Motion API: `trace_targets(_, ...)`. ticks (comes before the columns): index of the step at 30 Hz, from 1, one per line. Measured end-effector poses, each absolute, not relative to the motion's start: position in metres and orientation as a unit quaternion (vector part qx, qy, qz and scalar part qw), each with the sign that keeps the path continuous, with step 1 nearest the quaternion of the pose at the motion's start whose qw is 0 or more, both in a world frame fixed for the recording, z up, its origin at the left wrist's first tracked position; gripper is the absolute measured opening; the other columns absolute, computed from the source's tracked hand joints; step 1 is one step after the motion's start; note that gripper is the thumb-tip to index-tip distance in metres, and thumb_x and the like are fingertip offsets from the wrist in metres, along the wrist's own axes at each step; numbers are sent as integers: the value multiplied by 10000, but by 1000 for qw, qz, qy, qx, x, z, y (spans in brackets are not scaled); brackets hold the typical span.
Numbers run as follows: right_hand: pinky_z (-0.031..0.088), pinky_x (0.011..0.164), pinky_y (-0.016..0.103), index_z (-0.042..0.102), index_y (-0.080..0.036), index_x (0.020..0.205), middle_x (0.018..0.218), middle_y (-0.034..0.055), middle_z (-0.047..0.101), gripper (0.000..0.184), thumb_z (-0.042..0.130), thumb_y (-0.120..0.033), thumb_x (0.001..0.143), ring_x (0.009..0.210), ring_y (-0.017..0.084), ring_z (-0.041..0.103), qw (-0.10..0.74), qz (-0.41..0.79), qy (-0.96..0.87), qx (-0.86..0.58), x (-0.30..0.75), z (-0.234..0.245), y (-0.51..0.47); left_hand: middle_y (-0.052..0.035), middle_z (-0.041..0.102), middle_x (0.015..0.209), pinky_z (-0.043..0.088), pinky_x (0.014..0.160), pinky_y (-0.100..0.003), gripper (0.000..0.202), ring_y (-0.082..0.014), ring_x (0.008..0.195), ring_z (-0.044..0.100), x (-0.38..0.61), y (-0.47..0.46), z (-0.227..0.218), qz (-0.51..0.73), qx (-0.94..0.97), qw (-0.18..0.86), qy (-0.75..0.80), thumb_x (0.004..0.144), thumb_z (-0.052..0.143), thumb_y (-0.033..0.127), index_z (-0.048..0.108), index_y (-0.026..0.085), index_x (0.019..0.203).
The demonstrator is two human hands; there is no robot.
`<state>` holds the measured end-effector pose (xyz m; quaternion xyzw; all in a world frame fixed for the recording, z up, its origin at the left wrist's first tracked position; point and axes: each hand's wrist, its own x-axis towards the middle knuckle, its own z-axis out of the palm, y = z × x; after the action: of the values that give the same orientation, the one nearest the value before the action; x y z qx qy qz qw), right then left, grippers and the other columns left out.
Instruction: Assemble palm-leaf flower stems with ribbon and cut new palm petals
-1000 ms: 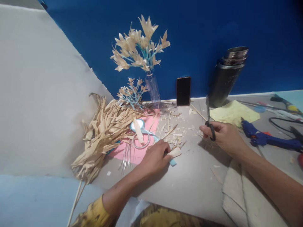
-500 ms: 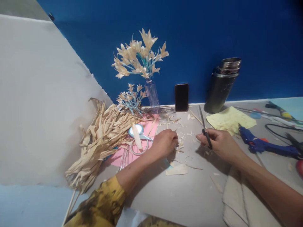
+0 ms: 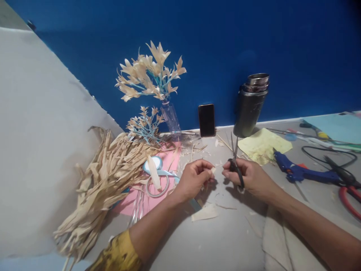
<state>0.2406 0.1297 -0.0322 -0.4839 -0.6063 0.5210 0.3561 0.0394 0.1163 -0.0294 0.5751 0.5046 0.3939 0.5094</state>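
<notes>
My left hand is closed, with a small pale scrap of dried husk pinched between thumb and fingers. To its right, my right hand is wrapped round black-handled scissors, blades pointing up and away from me and slightly apart. A narrow gap lies between the two hands. Below them a flat piece of husk rests on the table. Left of my left hand are a roll of light blue ribbon with a husk strip across it, and a ring of tape.
A large bundle of dried husks lies at left. Behind stand husk flowers in a clear bottle, a phone and a dark flask. At right are yellow paper, a blue glue gun and red-handled pliers.
My left hand has turned, so its thumb and the husk scrap now show. The scissors have opened slightly and my hands are closer together. The view has shifted right.
</notes>
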Motion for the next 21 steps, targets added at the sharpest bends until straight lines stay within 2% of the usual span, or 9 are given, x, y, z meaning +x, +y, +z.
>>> trace_targets(3,441,555,254,659,-184,938,739,2,669,250,715,-304,725,630,153,582,357,547,-601,-461,236,-34,125,16,619,668,381,463,-197,235,-82,482,525,51,105,-21,379,518,593,486,770,625,214,560,170,992)
trace_targets(6,412,536,242,647,-180,928,724,-14,647,254,708,-255,693,608,139,551,348,546,-610,-457,233,-35,121,35,606,661,405,466,-184,287,-88,503,563,58,96,-18,380,511,596,489,736,662,202,537,182,994)
trace_targets(9,375,516,234,639,-174,884,653,-39,584,211,680,-255,694,573,123,493,351,506,-619,-488,233,-33,119,38,607,653,408,460,-181,256,-84,495,555,61,93,-18,391,503,593,492,733,638,188,534,183,966)
trace_targets(13,375,523,235,634,-183,871,641,-44,561,189,652,-306,729,565,120,470,371,457,-622,-516,234,-29,118,12,605,616,317,398,-168,157,-57,432,470,61,93,-20,371,484,616,498,738,648,263,563,155,813)
trace_targets(17,369,505,226,619,-190,811,618,-43,553,142,637,-289,710,549,120,477,365,459,-622,-519,231,-23,114,-4,615,610,317,410,-169,226,-79,471,531,62,94,-24,352,444,654,502,703,695,331,549,162,736)
trace_targets(19,370,496,220,609,-192,788,604,-46,545,128,629,-279,697,541,118,478,362,469,-621,-513,229,-20,111,8,600,577,304,406,-173,199,-76,448,511,63,94,-27,349,431,661,506,690,680,316,551,167,719)
trace_targets(21,358,477,215,602,-194,788,582,-58,518,130,620,-282,694,516,110,450,356,477,-624,-506,226,-19,108,38,539,493,269,395,-180,134,-60,395,429,64,94,-28,345,440,652,512,673,644,267,551,170,670)
